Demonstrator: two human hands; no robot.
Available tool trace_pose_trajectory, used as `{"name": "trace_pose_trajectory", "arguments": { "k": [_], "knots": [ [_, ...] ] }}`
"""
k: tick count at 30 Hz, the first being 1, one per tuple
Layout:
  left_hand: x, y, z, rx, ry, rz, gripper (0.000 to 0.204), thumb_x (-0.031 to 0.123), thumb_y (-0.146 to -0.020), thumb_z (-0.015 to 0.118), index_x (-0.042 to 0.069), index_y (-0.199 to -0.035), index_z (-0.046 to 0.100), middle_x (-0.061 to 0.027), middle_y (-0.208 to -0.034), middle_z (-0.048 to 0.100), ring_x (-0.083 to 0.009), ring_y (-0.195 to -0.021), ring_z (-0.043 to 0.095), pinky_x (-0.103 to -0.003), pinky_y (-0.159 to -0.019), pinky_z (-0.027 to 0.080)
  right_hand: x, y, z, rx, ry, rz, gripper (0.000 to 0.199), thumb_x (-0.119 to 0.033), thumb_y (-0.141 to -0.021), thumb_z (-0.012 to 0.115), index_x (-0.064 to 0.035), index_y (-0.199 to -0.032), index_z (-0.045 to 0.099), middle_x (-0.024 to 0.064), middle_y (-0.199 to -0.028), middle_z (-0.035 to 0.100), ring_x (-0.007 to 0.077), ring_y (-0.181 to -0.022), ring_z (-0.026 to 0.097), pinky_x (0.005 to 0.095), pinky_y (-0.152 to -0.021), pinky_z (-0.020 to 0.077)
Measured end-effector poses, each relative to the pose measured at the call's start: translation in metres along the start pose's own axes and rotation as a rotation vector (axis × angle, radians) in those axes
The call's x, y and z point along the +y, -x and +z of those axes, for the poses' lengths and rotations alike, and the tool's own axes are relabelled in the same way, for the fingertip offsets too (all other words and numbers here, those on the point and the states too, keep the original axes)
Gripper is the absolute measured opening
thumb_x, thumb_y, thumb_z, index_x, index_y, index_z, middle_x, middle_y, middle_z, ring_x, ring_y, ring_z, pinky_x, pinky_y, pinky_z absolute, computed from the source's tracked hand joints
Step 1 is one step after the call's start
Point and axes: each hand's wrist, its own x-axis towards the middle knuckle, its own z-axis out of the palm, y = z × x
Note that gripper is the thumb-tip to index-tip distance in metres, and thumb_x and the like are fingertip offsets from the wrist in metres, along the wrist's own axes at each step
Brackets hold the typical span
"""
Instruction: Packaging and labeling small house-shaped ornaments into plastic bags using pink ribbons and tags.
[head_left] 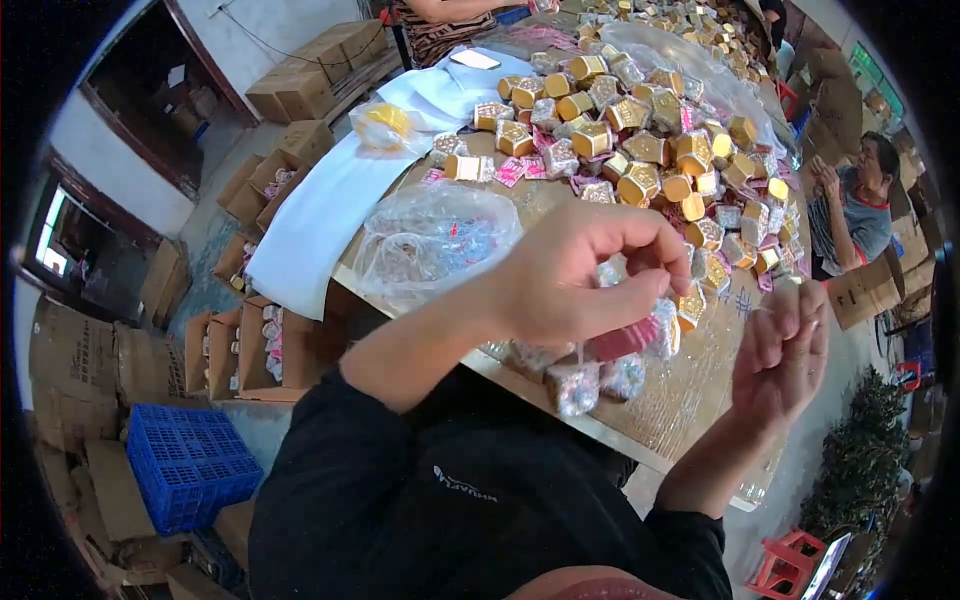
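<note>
My left hand (pixel 590 275) hovers over the near part of the table, thumb and forefinger curled together; whatever they pinch is too small to make out. Under it lie a dark pink packet (pixel 627 341) and several clear-wrapped small boxes (pixel 573 387) with speckled sides. My right hand (pixel 785 350) is raised past the table's right edge, its fingertips pressed together, and I cannot see what is in them. Beyond my hands spreads a heap of small gold and white boxes (pixel 640 182), many in clear wrap, with pink cards (pixel 510 171) among them.
A clear plastic bag (pixel 437 240) lies left of my left hand on the wooden table (pixel 700 400). White sheeting (pixel 320 225) hangs over the left edge. Cartons (pixel 285 350) and a blue crate (pixel 190 465) stand at left. One person sits right; another is across the table.
</note>
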Motion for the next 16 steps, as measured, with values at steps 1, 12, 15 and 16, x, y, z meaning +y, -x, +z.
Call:
{"name": "trace_pose_trajectory", "arguments": {
  "k": [1, 12, 15, 16],
  "knots": [
    [0.010, 0.003, -0.007, -0.050, 0.009, -0.015, 0.009, 0.003, -0.089, 0.062, -0.003, -0.094, 0.066, -0.0051, -0.085, 0.067, -0.0077, -0.078, 0.061, -0.023, -0.070, 0.048, 0.007, 0.003, 0.007, -0.005, 0.037, -0.012, 0.013, -0.014, -0.102, 0.050, -0.0037, -0.106, 0.044, 0.0041, -0.084, 0.047, 0.0083, -0.059, 0.040, 0.0191, -0.050, 0.0352],
    [0.080, 0.088, -0.053, 0.029, -0.102, -0.753, 0.010, 0.009, -0.090, 0.068, -0.001, -0.090, 0.070, 0.0059, -0.067, 0.057, -0.0001, -0.060, 0.050, -0.019, -0.055, 0.039, 0.112, 0.024, 0.067, -0.223, -0.140, 0.240, 0.005, -0.006, -0.101, 0.047, -0.0017, -0.104, 0.046, 0.0136, -0.096, 0.060, 0.0125, -0.074, 0.057, 0.0252, -0.069, 0.0480],
    [0.067, 0.133, -0.055, 0.184, -0.244, -0.749, 0.013, 0.011, -0.090, 0.069, 0.000, -0.096, 0.071, 0.0033, -0.070, 0.062, -0.0011, -0.062, 0.053, -0.019, -0.058, 0.041, 0.135, 0.020, 0.076, -0.262, -0.152, 0.388, 0.006, -0.008, -0.102, 0.048, -0.0030, -0.106, 0.046, 0.0103, -0.098, 0.061, 0.0107, -0.074, 0.055, 0.0251, -0.070, 0.0479],
    [0.068, 0.145, -0.058, 0.198, -0.267, -0.834, 0.020, 0.013, -0.091, 0.069, 0.002, -0.107, 0.071, -0.0009, -0.076, 0.069, -0.0019, -0.073, 0.060, -0.018, -0.064, 0.043, 0.143, 0.021, 0.079, -0.316, -0.070, 0.440, 0.006, -0.009, -0.102, 0.049, -0.0057, -0.107, 0.047, 0.0091, -0.102, 0.062, 0.0118, -0.077, 0.056, 0.0248, -0.071, 0.0478]
  ]
}}
